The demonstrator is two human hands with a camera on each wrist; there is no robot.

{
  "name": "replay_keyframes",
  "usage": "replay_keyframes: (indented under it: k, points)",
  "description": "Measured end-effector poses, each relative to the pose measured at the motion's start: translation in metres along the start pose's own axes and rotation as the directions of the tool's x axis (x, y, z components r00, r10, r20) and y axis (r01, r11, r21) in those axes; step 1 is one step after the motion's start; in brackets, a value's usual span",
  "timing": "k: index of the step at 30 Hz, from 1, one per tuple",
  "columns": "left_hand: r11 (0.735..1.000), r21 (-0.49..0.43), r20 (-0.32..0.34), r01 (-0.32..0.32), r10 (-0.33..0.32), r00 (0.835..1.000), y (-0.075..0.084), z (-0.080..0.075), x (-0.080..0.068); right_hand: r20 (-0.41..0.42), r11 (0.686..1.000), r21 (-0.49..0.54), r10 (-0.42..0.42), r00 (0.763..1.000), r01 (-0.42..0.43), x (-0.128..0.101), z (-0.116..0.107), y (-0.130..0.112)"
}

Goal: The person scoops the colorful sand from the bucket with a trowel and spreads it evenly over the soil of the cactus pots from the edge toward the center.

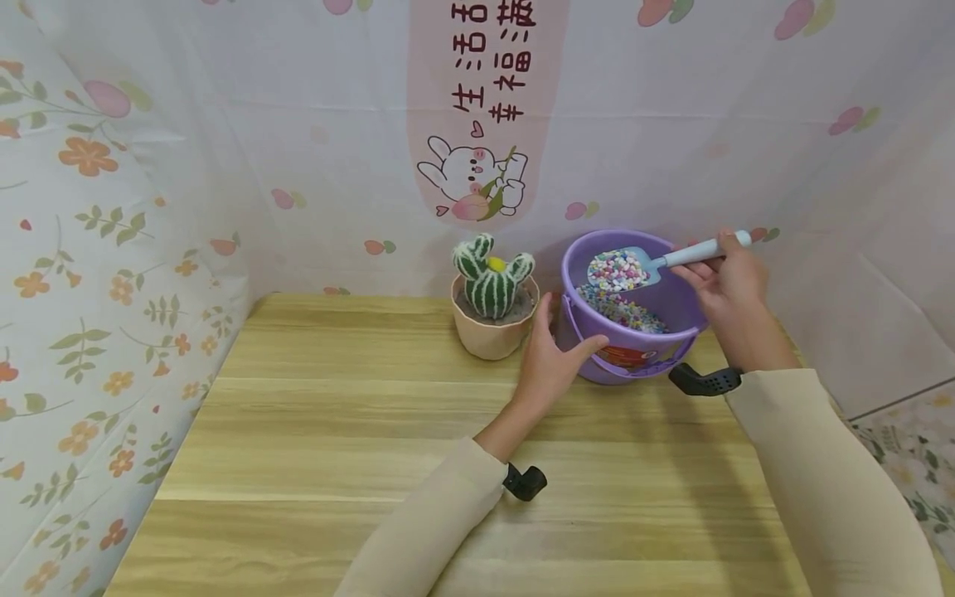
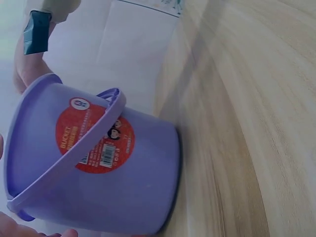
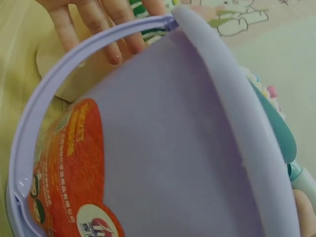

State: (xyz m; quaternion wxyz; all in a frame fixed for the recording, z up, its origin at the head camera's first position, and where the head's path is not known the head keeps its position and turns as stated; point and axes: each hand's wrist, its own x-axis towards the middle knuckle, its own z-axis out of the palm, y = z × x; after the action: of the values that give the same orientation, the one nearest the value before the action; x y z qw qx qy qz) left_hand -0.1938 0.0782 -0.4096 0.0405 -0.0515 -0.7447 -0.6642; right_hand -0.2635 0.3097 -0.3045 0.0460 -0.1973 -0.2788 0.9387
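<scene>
In the head view, a purple bucket [image 1: 681, 300] stands at the back right, partly filled with small multicoloured pebbles [image 1: 627, 313]. My right hand [image 1: 737, 286] grips the pale blue handle of a small shovel [image 1: 697, 254] above the bucket's mouth. Its blade carries a heap of the same pebbles. My left hand [image 1: 548, 361] is at the bucket's left front with fingers and thumb spread. Whether it touches the bucket, I cannot tell. In the left wrist view, the bucket's carrying handle [image 2: 74, 153] hangs down across a red label [image 2: 121, 148].
Left of the bucket, close to my left fingers, a knitted cactus [image 1: 491, 292] sits in a peach pot [image 1: 488, 340] with greyish filling. The wooden table [image 1: 336, 448] meets a printed cloth wall [image 1: 321, 166] behind and a floral cloth [image 1: 89, 332] at the left.
</scene>
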Motion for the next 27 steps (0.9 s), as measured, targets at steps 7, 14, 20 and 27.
replay_keyframes:
  k: [7, 14, 20, 27]
  points:
    - [0.998, -0.053, 0.007, -0.043, 0.044, 0.999, 0.002, -0.01, -0.006, 0.032, 0.999, 0.043, 0.016, 0.999, -0.017, -0.008, -0.003, 0.003]
    - [0.999, -0.023, 0.009, -0.029, 0.029, 1.0, 0.005, -0.022, -0.013, 0.045, 0.996, 0.081, 0.028, 0.999, -0.032, -0.016, -0.005, 0.008]
    - [0.999, 0.021, -0.014, -0.042, 0.042, 0.999, 0.005, -0.035, -0.017, 0.053, 0.994, 0.103, 0.031, 0.998, -0.036, -0.022, -0.006, 0.013]
    - [0.997, 0.031, -0.034, -0.077, 0.078, 0.996, 0.003, -0.047, -0.021, 0.067, 0.989, 0.144, 0.029, 0.997, -0.039, -0.028, -0.006, 0.016]
